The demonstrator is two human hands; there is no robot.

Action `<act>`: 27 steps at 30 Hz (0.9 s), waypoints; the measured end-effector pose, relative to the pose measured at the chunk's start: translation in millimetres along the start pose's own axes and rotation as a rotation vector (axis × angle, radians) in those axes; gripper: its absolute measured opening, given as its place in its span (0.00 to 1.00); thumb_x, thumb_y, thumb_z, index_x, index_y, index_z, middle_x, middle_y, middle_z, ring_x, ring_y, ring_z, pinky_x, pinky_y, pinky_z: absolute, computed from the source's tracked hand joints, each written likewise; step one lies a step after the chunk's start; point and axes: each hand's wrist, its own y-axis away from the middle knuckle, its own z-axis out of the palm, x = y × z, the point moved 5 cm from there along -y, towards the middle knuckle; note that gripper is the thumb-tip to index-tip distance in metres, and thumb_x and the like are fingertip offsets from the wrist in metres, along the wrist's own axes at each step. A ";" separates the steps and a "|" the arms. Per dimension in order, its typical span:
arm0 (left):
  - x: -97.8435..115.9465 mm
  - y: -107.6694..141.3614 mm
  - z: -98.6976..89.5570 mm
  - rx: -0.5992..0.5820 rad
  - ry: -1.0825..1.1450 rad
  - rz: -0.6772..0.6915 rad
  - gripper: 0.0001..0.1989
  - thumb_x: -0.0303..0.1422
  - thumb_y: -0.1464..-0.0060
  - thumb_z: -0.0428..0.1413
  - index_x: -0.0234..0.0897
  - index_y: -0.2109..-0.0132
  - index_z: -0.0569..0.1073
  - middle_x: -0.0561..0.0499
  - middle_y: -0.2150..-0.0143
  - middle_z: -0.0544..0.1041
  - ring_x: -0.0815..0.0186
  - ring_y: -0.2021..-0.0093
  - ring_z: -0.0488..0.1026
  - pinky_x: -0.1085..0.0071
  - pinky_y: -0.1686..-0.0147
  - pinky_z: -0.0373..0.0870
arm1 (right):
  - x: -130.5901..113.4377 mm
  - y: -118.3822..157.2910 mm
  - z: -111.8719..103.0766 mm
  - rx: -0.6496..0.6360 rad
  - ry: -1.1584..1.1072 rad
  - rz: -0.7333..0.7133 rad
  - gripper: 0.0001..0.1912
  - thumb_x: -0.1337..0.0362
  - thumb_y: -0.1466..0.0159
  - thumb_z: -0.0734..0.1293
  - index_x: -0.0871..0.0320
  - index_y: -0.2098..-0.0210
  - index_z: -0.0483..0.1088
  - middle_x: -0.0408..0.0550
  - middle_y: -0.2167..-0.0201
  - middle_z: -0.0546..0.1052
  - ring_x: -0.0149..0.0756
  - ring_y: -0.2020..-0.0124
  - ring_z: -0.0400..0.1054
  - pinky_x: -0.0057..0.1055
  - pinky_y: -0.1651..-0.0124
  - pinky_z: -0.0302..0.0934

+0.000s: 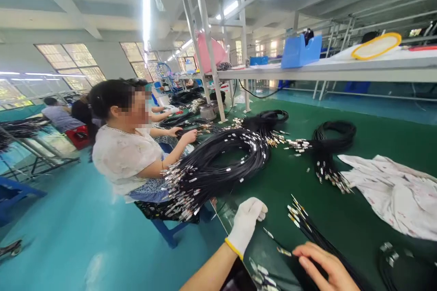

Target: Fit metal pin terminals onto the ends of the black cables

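Observation:
My left hand (248, 220) wears a white glove with a yellow cuff. Its fingers are curled over the table's front edge; whether anything is inside them is hidden. My right hand (322, 266), bare, has thumb and forefinger close together at a thin black cable (284, 251) with a metal-tipped end. Another cable end (268, 233) lies between the two hands. Beyond my right hand stretches a bunch of black cables (307, 223) with white and gold tips. More silvery connector ends (262, 273) lie low in view, near my left wrist.
A large coil of black cables (205, 177) overhangs the edge at left, beside a seated co-worker (129, 154) handling cables. Smaller coils (334, 132) and a white patterned cloth (396, 191) lie on the green table (273, 186). A raised shelf (341, 66) stands behind, on metal posts.

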 end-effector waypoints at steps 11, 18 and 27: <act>33.3 79.5 13.3 -0.301 -0.325 -0.098 0.14 0.36 0.37 0.47 0.38 0.70 0.69 0.53 0.69 0.71 0.65 0.65 0.67 0.70 0.60 0.63 | -33.9 3.3 -0.5 -0.019 -0.019 0.060 0.12 0.62 0.28 0.63 0.57 0.62 0.76 0.51 0.66 0.79 0.38 0.64 0.73 0.35 0.59 0.67; 31.6 81.3 10.7 -0.268 -0.439 0.050 0.08 0.34 0.39 0.52 0.40 0.66 0.71 0.52 0.63 0.74 0.63 0.57 0.69 0.68 0.49 0.61 | -54.2 -9.4 14.0 -0.176 0.008 0.044 0.13 0.62 0.28 0.61 0.57 0.62 0.76 0.49 0.69 0.81 0.35 0.69 0.71 0.31 0.62 0.62; 11.0 77.5 13.5 -0.392 0.059 -0.395 0.11 0.34 0.44 0.50 0.36 0.73 0.68 0.54 0.74 0.68 0.69 0.71 0.64 0.71 0.66 0.62 | -47.1 -4.4 30.9 -0.235 -0.206 0.320 0.14 0.61 0.29 0.63 0.58 0.70 0.71 0.41 0.79 0.74 0.29 0.78 0.66 0.26 0.72 0.56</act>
